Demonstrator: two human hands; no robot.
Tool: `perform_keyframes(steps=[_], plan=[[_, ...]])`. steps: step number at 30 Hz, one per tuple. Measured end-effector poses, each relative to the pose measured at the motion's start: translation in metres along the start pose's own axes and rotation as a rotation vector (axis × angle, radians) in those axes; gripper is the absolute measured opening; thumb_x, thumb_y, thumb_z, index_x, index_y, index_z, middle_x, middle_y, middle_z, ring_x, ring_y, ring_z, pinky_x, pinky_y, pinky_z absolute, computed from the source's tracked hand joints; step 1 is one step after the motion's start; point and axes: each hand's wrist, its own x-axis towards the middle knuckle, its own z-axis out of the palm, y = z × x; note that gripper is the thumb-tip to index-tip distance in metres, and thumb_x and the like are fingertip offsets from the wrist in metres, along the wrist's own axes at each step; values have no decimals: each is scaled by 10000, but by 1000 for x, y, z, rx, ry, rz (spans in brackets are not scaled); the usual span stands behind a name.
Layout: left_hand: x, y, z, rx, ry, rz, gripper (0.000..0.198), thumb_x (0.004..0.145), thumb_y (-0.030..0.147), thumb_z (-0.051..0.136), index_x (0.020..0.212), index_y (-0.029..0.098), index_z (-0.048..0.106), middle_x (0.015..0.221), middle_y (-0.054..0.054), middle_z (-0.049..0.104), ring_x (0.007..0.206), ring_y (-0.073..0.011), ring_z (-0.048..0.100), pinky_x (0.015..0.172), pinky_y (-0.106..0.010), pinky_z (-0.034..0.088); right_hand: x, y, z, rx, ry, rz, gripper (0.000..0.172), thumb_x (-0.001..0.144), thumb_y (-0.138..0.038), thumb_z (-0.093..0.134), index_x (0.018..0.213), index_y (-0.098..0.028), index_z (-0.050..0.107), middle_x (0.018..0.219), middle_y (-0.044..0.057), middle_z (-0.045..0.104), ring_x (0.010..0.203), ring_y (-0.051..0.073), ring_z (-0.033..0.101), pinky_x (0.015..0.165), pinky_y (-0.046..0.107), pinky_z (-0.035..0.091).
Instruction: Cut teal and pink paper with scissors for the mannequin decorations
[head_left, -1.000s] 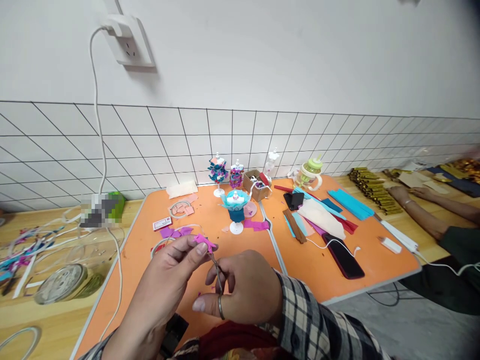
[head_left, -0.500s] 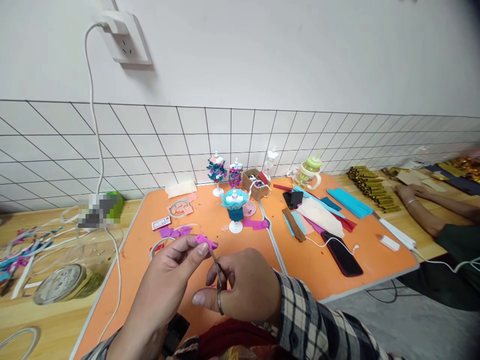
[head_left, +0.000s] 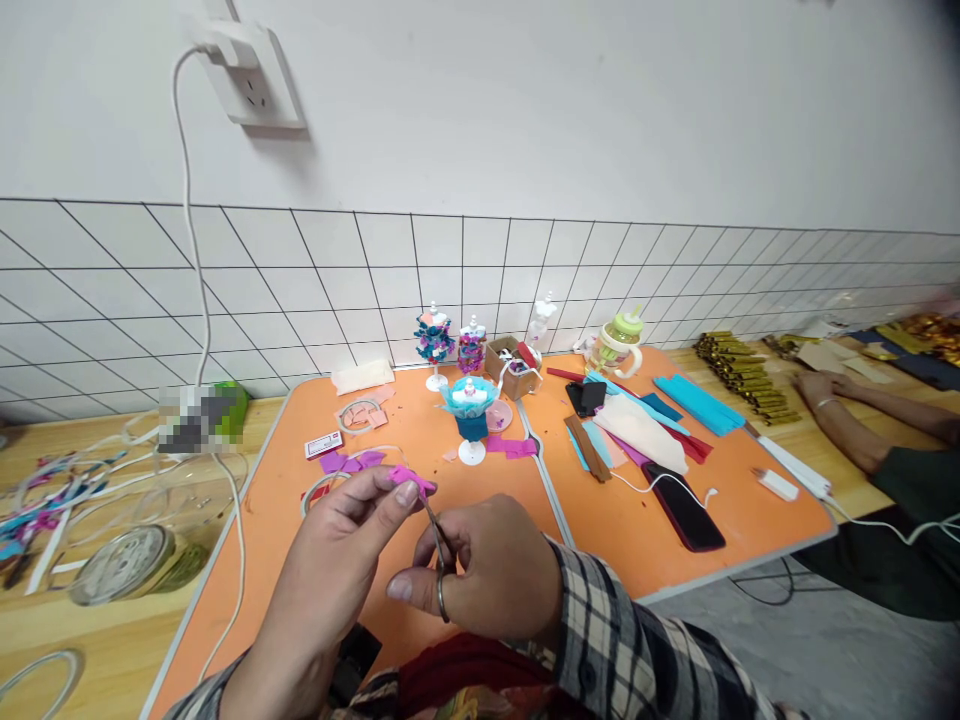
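Note:
Between the thumb and fingers of my left hand (head_left: 341,540) is a small piece of magenta crepe paper (head_left: 410,480). My right hand (head_left: 484,565) grips a pair of small scissors (head_left: 441,560), thumb and fingers at the handle loops. The scissor tips meet the lower edge of the magenta piece; whether the blades are parted is hard to see. Just beyond my hands stands a white mini dress form (head_left: 472,453) dressed in blue paper. Purple paper scraps (head_left: 351,462) lie left of it, and a magenta strip (head_left: 512,447) lies to its right.
Behind are two decorated dress forms (head_left: 433,340), a cardboard box (head_left: 512,372) and a green-lidded bottle (head_left: 619,345). Paper strips (head_left: 697,403) and a phone (head_left: 682,508) lie right on the orange table (head_left: 495,510). A white cable (head_left: 238,560) runs down the left. Another person's arms (head_left: 862,425) rest far right.
Almost nothing differs. Both hands, the scissors and the magenta piece keep nearly the same positions, with only a tiny shift of the view.

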Motion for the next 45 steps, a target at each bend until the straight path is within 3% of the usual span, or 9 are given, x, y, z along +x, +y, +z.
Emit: perform_keyframes(steps=[17,25,34,39,45], plan=[[1,-3,0,67,12,61,363,723,563,845,819,221,770,810,-17,771,811,-210,689,763,-294,518,0,4,2,-19,19,-14,254,819,-498,750,827,-244,757,709,-29,738,640,124,647,581,236,369],[-2,-1,2,56,20,42,364,743,571,825,857,231,760,865,-21,768,908,-240,684,848,-330,505,-1,1,0,31,15,-11,358,740,-553,818,880,-233,742,729,-30,753,668,140,684,618,233,408],[0,-3,0,-4,34,75,315,768,518,832,862,224,766,878,-23,775,899,-216,705,827,-299,526,-2,5,1,-2,-3,-12,287,776,-531,762,839,-252,746,652,-49,710,611,121,650,574,233,380],[5,-1,1,-240,111,41,301,699,454,902,846,246,740,698,44,731,711,-153,695,705,-236,545,-3,5,0,7,29,-19,335,767,-563,771,872,-245,750,693,-42,733,624,122,650,575,231,380],[4,2,0,-175,68,88,232,735,424,880,786,230,764,641,40,694,613,-118,603,602,-201,494,-3,2,-1,1,14,-9,302,774,-524,784,863,-238,748,686,-39,727,633,126,653,586,232,390]])
